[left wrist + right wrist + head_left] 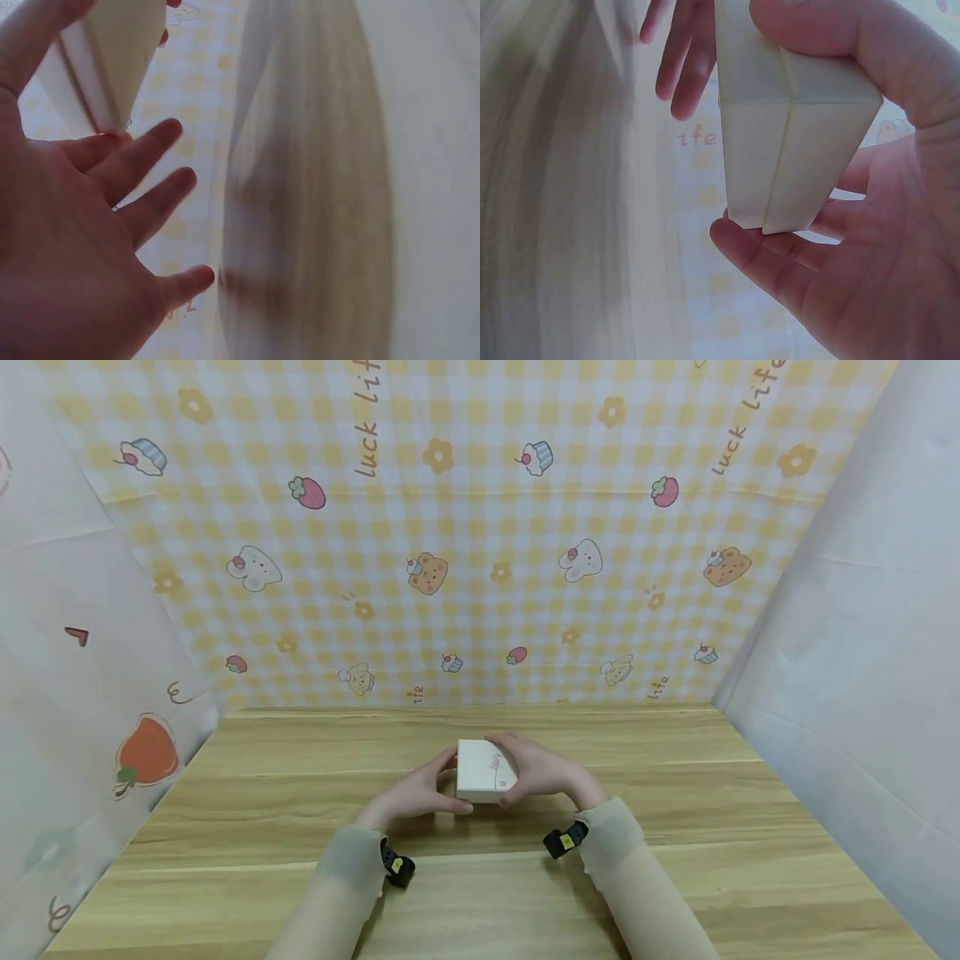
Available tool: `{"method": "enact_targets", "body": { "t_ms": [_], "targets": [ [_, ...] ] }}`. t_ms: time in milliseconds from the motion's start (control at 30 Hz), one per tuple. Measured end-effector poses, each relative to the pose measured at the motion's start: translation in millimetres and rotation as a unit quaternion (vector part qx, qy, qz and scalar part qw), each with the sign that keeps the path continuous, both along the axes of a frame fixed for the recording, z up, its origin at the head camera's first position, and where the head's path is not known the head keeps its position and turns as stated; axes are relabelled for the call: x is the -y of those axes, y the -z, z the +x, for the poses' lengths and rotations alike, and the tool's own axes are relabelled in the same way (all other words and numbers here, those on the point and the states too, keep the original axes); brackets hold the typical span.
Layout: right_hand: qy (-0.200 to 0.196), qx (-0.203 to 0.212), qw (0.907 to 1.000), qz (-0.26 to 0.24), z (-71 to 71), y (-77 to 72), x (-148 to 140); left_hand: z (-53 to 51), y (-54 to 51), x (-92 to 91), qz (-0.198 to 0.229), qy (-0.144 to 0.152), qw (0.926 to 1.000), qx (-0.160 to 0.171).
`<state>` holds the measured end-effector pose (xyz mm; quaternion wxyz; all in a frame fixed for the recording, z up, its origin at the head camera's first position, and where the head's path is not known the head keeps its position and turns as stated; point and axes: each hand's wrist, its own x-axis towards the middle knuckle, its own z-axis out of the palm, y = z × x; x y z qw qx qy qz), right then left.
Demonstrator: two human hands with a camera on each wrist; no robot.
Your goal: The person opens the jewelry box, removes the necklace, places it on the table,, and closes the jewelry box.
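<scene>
Head view: person w/ both hands at a small white box (480,768), approx. mid-width of the wooden surface (487,906). Printed top faces up, pinkish motif (496,762) showing.

Step in hand, my read: box being handled & steadied btwn two hands. Seam (781,157) runs round the side; both halves look fitted together, no gap that I can see.

R hand (543,770): grasping the box. R thumb (802,26) lies on the near face, R fingers (739,241) bend round the far side. Box sits in the space btwn them, palm a bit off its right side.

L hand (420,791): at the box's left end. L thumb (34,49) by the near corner, L index (90,154) at the far one, tip apparently touching; other fingers straight, splayed, off the box. Pinch or mere touch? Can't tell.

Wrist views: box looks up off the surface, though exact clearance unclear.

Next move, I'd judge, calls for R grip kept firm but not squeezing (looks like light card), box level, & L hand either settling its hold or coming well away. Risk, IMO: uneven pressure near the seam could shift one half vs. the other.
</scene>
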<state>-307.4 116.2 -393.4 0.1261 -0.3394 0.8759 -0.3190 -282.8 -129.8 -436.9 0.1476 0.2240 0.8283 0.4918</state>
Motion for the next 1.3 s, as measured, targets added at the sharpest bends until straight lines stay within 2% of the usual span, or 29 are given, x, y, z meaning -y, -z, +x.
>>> {"method": "enact_targets", "body": {
  "t_ms": [200,333,533,767,1000,1300],
  "targets": [
    [-0.007,-0.009,0.9999,-0.006,4.4,-8.2,0.3,1.8,-0.2,-0.5,0.048,0.008,0.9988,0.008],
    [-0.012,-0.017,0.9998,-0.009,5.8,-10.8,0.1,3.2,-0.6,-2.2,0.070,-0.003,0.9974,0.018],
    [-0.019,-0.015,0.9994,-0.023,6.7,-13.1,-1.2,3.9,-0.5,-4.2,0.086,-0.017,0.9961,0.014],
    [-0.016,-0.005,0.9995,-0.027,7.6,-15.8,-1.5,4.5,-1.1,-5.0,0.080,-0.028,0.9964,-0.003],
    [-0.015,-0.015,0.9993,-0.032,8.4,-14.7,-1.7,6.6,-2.4,-6.1,0.086,-0.034,0.9956,-0.009],
    [-0.005,-0.022,0.9990,-0.038,11.0,-15.0,0.0,5.2,-2.6,-8.6,0.086,-0.028,0.9955,-0.028]
  ]
}}
